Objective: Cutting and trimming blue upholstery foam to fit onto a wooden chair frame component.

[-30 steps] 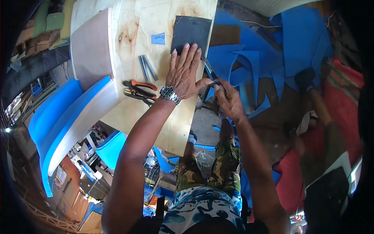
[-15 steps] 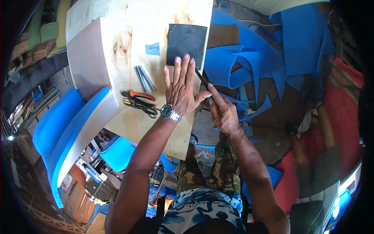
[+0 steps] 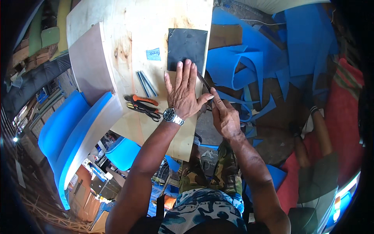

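My left hand (image 3: 182, 91) lies flat, fingers out, on the plywood board (image 3: 124, 23), fingertips on the lower edge of a dark square sheet (image 3: 187, 45). My right hand (image 3: 226, 119) grips a long dark blade-like tool (image 3: 204, 82) at the board's right edge, index finger stretched along it; its far end is beside my left fingers. Left of my hands lie slim metal rods (image 3: 146, 84), orange-handled pliers (image 3: 144, 100) and black scissors (image 3: 152, 114). A small blue label (image 3: 153, 54) is above them.
A curved blue foam-covered panel (image 3: 74, 136) stands at lower left near a blue chair (image 3: 122, 152). Blue foam offcuts (image 3: 304, 39) lie right of the board. A co-worker's limbs (image 3: 321, 132) show at right beside red fabric (image 3: 346, 117). Camouflage-clad legs (image 3: 226, 171) are below me.
The view has shifted, so board and hands sit lower in the picture. My right hand's index finger has straightened along the tool. The co-worker's limbs at right have moved.
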`<action>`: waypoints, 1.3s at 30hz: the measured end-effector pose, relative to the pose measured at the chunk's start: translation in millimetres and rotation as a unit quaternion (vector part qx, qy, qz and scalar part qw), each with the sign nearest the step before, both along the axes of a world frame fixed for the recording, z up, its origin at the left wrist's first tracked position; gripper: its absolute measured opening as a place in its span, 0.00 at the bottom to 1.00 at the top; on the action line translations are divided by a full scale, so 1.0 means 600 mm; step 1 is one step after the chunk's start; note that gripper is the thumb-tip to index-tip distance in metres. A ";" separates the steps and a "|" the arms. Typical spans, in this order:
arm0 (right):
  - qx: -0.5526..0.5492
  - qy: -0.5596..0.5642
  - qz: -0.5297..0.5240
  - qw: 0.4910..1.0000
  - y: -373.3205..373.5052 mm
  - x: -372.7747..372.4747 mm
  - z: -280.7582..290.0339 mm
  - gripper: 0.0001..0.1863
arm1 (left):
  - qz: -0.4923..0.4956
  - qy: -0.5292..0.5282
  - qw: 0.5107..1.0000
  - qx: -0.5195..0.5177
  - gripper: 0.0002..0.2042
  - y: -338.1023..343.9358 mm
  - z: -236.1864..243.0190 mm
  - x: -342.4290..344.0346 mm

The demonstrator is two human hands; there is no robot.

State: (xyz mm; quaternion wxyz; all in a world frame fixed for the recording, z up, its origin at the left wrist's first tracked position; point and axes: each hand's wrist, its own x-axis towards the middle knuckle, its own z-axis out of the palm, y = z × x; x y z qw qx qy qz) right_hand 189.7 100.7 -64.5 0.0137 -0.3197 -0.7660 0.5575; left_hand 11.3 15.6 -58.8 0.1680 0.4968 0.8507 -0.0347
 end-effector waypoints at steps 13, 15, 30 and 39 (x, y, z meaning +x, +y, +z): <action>0.176 0.036 -0.022 0.983 0.117 -0.134 -0.081 0.29 | -0.032 0.106 0.987 0.118 0.44 0.151 -0.021 -0.141; 0.073 0.160 -0.048 0.983 0.104 -0.114 -0.071 0.28 | -0.066 0.086 0.985 0.135 0.40 0.126 -0.005 -0.132; 0.148 0.071 0.031 0.986 0.127 -0.114 -0.082 0.40 | -0.025 0.099 0.986 0.132 0.38 0.120 -0.025 -0.127; 0.077 -0.094 0.045 0.992 0.064 -0.051 -0.070 0.37 | -0.018 0.056 0.997 0.050 0.48 0.049 -0.027 -0.045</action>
